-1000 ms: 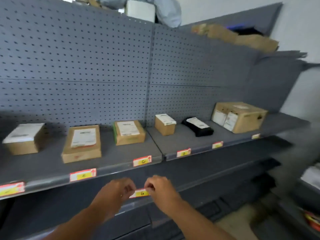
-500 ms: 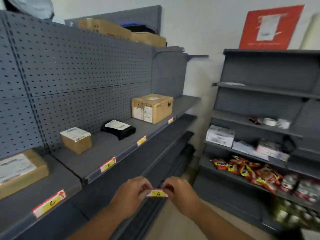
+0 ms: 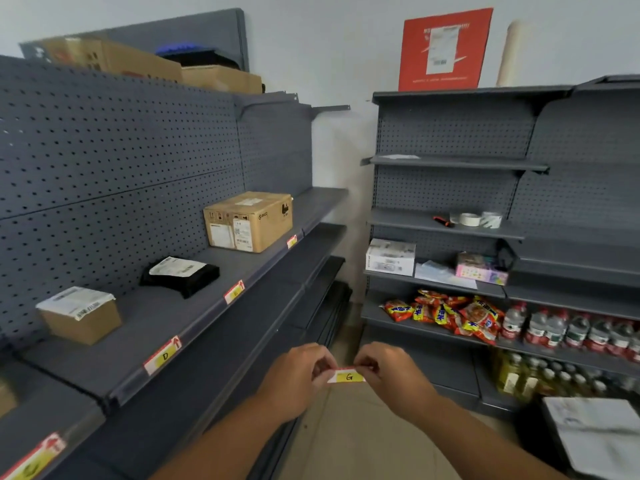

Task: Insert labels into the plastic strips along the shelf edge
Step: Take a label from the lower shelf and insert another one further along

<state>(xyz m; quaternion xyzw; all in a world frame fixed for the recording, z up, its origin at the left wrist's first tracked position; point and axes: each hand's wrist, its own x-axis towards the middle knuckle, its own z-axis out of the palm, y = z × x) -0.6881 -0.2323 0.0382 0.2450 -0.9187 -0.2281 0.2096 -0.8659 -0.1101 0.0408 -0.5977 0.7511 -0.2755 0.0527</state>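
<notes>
A small red, yellow and white label marked G (image 3: 347,375) is held in front of me, above the floor and away from the shelves. My left hand (image 3: 298,379) pinches its left end and my right hand (image 3: 391,375) pinches its right end. On the left, the grey shelf's edge strip (image 3: 204,327) carries a label marked D (image 3: 162,356), another label (image 3: 234,292) further along and a third (image 3: 292,241) near the far end. A lower shelf edge (image 3: 263,344) runs below it with no label that I can see.
Cardboard boxes (image 3: 248,221) and a black parcel (image 3: 180,275) lie on the left shelf. A second grey rack (image 3: 450,164) to the right holds tape rolls, snack packets (image 3: 450,315) and bottles (image 3: 568,329). A black bin with papers (image 3: 595,438) stands at lower right.
My view has swung from the left shelf toward the right, bringing the second rack into sight. Both hands kept hold of the G label and carried it away from the lower shelf edge.
</notes>
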